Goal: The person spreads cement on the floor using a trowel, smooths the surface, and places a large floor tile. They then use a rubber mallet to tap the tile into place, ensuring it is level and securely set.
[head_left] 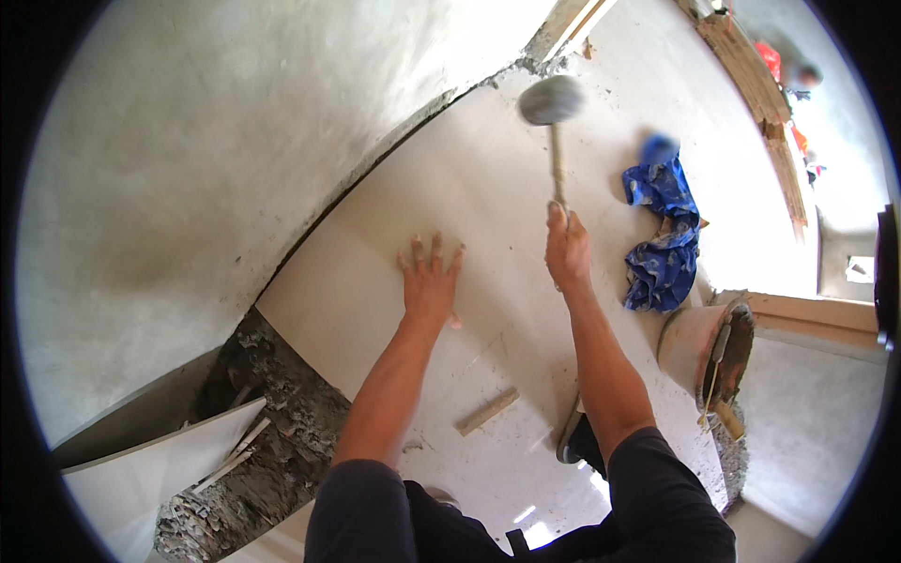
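My right hand (569, 249) is closed round the handle of a rubber mallet (552, 101), whose grey head is raised beyond the hand and slightly blurred. With fingers spread, my left hand (432, 281) rests on a large pale floor tile (338, 263). The tile's far left edge runs along the foot of a plastered wall, with a dark gap between them. Nearer to me a short strip of wood or tile (488, 411) lies on the pale surface, between my forearms.
A crumpled blue cloth (664, 235) lies to the right. Beside it, a mortar-crusted bucket (694, 347) stands tilted with a tool at its rim. Rough wet mortar (282, 375) is exposed at lower left, next to a leaning tile (169, 460). A wooden beam (751, 75) crosses upper right.
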Motion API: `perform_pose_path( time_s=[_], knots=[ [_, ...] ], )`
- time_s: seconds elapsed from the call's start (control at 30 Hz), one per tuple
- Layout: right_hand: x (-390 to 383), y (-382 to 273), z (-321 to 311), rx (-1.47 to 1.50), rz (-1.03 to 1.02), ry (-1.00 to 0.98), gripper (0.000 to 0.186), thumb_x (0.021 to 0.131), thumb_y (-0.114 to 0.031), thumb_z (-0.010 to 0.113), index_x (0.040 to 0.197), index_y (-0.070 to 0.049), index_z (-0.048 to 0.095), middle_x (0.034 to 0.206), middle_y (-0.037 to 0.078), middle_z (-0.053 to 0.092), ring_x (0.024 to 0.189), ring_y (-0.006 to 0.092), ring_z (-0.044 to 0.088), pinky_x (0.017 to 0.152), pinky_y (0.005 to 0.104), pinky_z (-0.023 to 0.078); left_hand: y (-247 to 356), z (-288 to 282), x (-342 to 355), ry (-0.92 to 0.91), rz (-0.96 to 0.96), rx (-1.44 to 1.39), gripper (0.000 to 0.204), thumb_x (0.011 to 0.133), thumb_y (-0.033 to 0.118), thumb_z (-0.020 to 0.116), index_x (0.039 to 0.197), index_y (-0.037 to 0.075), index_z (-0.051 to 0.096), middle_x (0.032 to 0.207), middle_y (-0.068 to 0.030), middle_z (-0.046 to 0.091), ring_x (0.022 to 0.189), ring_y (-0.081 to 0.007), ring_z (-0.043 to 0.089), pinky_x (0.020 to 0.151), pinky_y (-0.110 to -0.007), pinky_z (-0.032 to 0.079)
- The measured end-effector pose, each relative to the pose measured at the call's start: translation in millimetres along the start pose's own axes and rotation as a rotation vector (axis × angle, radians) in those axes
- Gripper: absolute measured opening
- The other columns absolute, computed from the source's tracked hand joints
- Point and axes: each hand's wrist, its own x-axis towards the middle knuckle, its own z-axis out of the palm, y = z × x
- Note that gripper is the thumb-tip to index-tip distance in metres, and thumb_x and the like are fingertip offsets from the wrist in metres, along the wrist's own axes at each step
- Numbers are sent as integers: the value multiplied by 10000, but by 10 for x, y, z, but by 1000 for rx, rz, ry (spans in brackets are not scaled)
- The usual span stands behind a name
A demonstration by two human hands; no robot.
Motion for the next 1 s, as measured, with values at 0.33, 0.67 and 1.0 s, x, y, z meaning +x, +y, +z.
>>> perform_pose_path(
  time_s=[0.33, 0.67, 1.0],
  knots=[
    [-438, 654, -290, 227, 78, 4, 458, 975, -400, 513, 932, 49, 595, 705, 168, 596, 617, 277, 554, 599, 391, 452, 66, 3, -56, 61, -21, -31, 1293, 489, 467, 910, 1534, 238, 183, 1592, -148, 131, 1443, -433, 126, 1135, -633, 120],
    [-767, 938, -409, -136, 176, -55, 427, 975, -402, 503, 879, 8, 570, 626, 89, 561, 549, 222, 540, 501, 355, 437, 69, 79, -59, 98, -21, -89, 1293, 481, 441, 917, 1531, 233, 192, 1589, -146, 145, 1443, -428, 133, 1136, -638, 108],
    [-953, 1343, -380, 39, 233, 18, 430, 950, -390, 551, 1032, 29, 601, 721, 149, 595, 614, 270, 571, 607, 362, 480, 80, 95, -32, 133, -24, -60, 1275, 504, 465, 901, 1531, 204, 193, 1585, -183, 125, 1436, -454, 128, 1122, -656, 98]
  ],
)
